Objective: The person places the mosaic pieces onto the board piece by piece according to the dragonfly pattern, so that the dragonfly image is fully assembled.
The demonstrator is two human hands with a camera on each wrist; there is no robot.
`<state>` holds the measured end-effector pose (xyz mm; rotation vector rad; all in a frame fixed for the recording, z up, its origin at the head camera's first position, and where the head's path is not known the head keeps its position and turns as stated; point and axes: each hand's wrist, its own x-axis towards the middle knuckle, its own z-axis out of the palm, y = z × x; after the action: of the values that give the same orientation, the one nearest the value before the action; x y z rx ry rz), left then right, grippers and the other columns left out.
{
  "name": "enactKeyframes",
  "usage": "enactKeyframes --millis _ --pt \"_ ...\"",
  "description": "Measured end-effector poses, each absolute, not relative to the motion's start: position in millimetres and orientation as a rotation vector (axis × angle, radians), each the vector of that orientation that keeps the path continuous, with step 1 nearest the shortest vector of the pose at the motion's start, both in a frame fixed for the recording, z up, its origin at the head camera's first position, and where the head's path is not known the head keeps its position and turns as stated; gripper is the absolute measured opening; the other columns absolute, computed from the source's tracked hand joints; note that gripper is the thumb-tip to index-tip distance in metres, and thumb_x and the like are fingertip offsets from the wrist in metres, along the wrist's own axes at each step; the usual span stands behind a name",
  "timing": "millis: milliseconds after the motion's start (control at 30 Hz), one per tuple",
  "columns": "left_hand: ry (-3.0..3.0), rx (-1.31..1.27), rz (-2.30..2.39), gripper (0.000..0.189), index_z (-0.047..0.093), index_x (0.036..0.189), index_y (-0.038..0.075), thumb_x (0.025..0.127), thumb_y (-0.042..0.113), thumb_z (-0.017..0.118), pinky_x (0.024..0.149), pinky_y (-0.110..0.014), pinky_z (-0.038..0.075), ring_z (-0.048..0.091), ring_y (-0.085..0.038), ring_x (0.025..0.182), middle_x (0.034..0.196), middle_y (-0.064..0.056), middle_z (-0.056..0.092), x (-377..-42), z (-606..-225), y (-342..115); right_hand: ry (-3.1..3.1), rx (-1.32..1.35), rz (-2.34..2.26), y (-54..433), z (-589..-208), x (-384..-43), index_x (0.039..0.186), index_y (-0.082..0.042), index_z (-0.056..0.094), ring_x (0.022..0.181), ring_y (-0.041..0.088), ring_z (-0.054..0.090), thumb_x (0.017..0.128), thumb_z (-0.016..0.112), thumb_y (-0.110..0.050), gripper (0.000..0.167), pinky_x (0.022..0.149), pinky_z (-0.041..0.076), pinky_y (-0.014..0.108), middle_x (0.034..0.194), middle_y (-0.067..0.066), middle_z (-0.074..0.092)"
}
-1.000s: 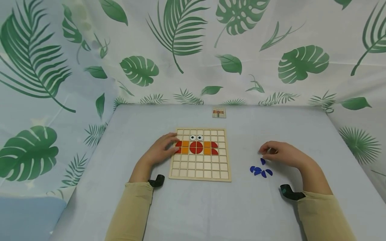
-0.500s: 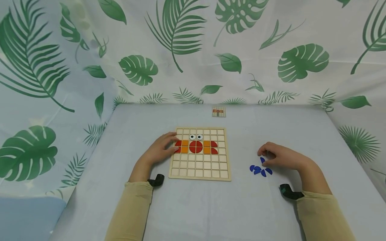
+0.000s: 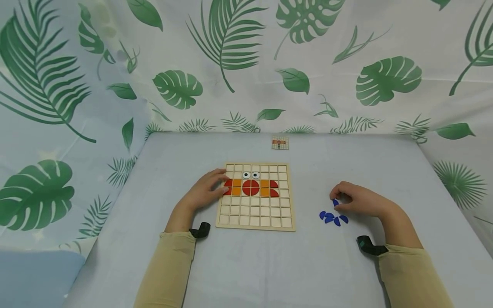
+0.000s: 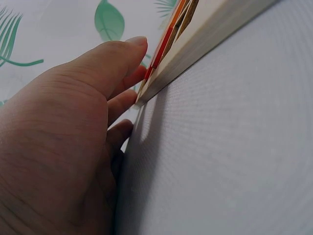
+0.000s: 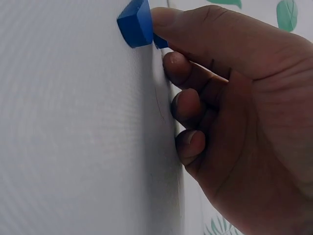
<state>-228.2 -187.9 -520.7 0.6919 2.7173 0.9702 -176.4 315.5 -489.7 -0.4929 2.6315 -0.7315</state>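
Observation:
The wooden grid board lies flat with red and orange pieces and two eye discs set in its cells. My left hand rests at its left edge, thumb over the red pieces; the left wrist view shows the fingers lightly bent at the board's corner. At the right, my right hand pinches a blue quarter-circle piece between thumb and forefinger, low at the table. The thumb hides most of that piece in the right wrist view; the other fingers are curled in.
Several loose blue pieces lie just in front of the right hand, one blue piece close to the thumb. A small patterned card lies behind the board. Leaf-printed cloth encloses the table's back and sides.
My right thumb and forefinger have come down and closed round the topmost blue piece, which has shifted slightly away from the others. The left hand and board have stayed put.

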Motion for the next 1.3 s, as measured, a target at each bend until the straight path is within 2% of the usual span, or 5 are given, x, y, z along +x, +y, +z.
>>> enactKeyframes --millis 667,900,1300 --pt "2.718 0.676 0.968 0.035 0.058 0.129 0.022 0.098 0.038 0.06 0.124 -0.049 0.022 0.025 -0.026 0.151 0.159 0.0 0.035 -230 -522 -188 2.737 -0.547 -0.713 306 -482 -178 0.109 -0.018 0.063 0.089 0.013 0.052 0.089 0.074 -0.02 0.023 0.076 0.048 0.025 0.098 -0.005 0.061" --pt "2.732 0.712 0.955 0.036 0.058 0.128 0.02 0.098 0.039 0.061 0.123 -0.05 0.024 0.027 -0.028 0.15 0.158 -0.002 0.037 -231 -523 -189 2.74 -0.578 -0.69 278 -469 -180 0.111 -0.013 0.064 0.085 0.013 0.052 0.089 0.073 -0.018 0.024 0.07 0.048 0.026 0.095 -0.004 0.061" --pt "2.721 0.67 0.955 0.035 0.058 0.128 0.022 0.098 0.04 0.06 0.123 -0.051 0.022 0.025 -0.027 0.151 0.159 0.0 0.035 -230 -522 -188 2.732 -0.663 -0.665 221 -456 -192 0.112 -0.011 0.065 0.082 0.014 0.052 0.089 0.074 -0.019 0.026 0.068 0.047 0.028 0.093 -0.003 0.06"
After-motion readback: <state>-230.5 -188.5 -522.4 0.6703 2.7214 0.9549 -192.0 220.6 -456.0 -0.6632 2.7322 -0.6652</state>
